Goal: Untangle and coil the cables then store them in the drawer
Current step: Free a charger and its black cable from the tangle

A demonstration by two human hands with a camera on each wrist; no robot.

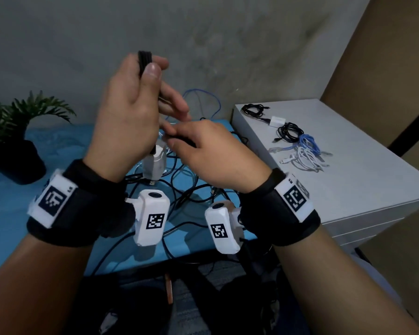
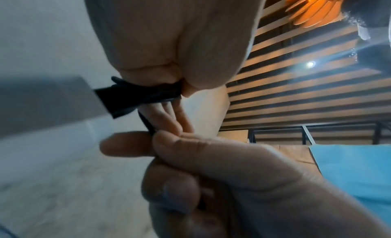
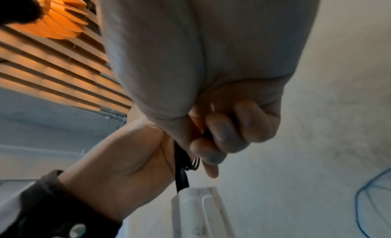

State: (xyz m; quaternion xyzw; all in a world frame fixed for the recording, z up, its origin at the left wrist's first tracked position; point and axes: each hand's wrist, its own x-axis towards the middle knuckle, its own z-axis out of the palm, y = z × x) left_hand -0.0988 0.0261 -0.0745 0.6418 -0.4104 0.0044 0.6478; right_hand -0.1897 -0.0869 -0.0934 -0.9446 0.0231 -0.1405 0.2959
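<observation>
My left hand [image 1: 148,68] is raised over the table and pinches a folded bundle of black cable [image 1: 144,60] between thumb and fingers. From that bundle hangs a white power adapter [image 1: 155,163]. Just to the right and lower, my right hand [image 1: 177,137] pinches one black strand of the same cable [image 3: 180,159]. In the left wrist view the black bundle [image 2: 139,94] sticks out past the left thumb, and a strand runs down into the right hand [image 2: 152,141]. Below both hands, a tangle of black cables [image 1: 191,189] lies on the blue mat [image 1: 65,146].
To the right stands a grey drawer cabinet [image 1: 363,184], drawers closed, with several coiled black, blue and white cables [image 1: 305,148] on top. A potted plant [image 1: 17,141] sits at the mat's left. A blue cable [image 1: 215,105] loops up against the wall behind.
</observation>
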